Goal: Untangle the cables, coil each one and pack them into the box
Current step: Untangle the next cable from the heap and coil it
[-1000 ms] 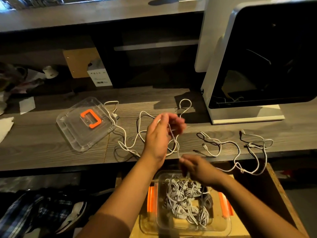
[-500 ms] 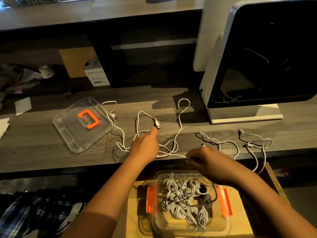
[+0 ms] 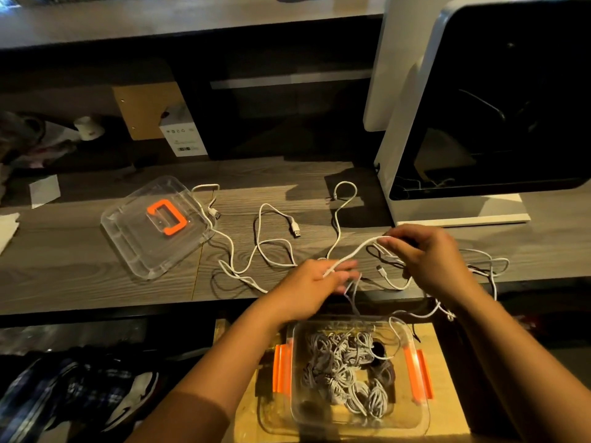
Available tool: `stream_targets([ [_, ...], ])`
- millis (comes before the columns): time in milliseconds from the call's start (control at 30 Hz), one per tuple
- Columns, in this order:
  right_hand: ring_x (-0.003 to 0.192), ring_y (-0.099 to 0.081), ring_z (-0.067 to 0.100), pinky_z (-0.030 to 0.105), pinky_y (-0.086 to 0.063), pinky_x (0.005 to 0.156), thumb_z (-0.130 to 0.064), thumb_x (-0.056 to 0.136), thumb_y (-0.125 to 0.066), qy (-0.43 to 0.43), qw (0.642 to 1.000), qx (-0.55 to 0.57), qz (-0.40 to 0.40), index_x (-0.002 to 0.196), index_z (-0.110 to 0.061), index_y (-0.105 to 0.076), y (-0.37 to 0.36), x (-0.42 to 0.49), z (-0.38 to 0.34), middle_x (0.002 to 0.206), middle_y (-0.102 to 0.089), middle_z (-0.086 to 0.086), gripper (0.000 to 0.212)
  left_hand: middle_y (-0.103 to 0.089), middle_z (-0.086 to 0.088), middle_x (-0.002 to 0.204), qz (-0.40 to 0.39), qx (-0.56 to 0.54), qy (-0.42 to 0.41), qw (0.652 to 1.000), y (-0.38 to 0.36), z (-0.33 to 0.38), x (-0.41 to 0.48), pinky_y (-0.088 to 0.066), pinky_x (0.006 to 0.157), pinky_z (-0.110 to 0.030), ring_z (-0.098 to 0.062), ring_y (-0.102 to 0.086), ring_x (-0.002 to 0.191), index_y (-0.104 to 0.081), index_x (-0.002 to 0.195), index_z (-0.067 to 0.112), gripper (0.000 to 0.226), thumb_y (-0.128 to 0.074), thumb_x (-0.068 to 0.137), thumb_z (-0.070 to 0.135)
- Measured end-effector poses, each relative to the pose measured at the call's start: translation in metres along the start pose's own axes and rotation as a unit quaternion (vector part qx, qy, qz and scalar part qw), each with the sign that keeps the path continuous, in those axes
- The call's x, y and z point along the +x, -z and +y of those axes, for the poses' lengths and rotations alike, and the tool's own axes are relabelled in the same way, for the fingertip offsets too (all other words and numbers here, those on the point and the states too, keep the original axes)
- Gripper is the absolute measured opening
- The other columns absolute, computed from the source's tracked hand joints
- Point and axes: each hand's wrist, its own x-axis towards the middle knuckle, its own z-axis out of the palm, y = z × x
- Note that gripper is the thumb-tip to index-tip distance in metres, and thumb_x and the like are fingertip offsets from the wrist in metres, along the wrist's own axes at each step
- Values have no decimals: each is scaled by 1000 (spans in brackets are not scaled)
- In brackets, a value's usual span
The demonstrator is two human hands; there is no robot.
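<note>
- Left hand (image 3: 315, 282): grasps a white cable (image 3: 351, 254) among blurred fingers.
- Right hand (image 3: 428, 254): pinches the same cable farther along, so that the span hangs raised above the desk (image 3: 80, 260).
- Loose cables (image 3: 295, 230): lie tangled on the desk, beside the clear lid (image 3: 134, 241).
- Box (image 3: 308, 409): sits below the desk edge and holds coiled cables (image 3: 348, 378).

left hand (image 3: 315, 282) holds white cable (image 3: 358, 252) | right hand (image 3: 428, 251) pinches it
</note>
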Motion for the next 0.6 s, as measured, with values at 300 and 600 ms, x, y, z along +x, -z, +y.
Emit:
stream_targets([
  [300,61,-56,-1,18,-43,60,-28,99,-44,-7,975,21,-219,85,-21,-62,-76,-37,2,67,-63,-14,24,-62,10,73,243,-298,-117,916,-16,37,10,-49,62,-18,-4,-59,66,-56,93,20,25,-33,101,21],
  [600,77,-60,14,35,-49,72,-22,95,-51,41,962,-139,-231,97,-14,-67,-47,-36,-21,86,-66,1,17,-47,-10,110,252,427,-56,866,17,1,21,-35,79,-35,-27,-45,102,-49,109,11,20,-37,99,24],
])
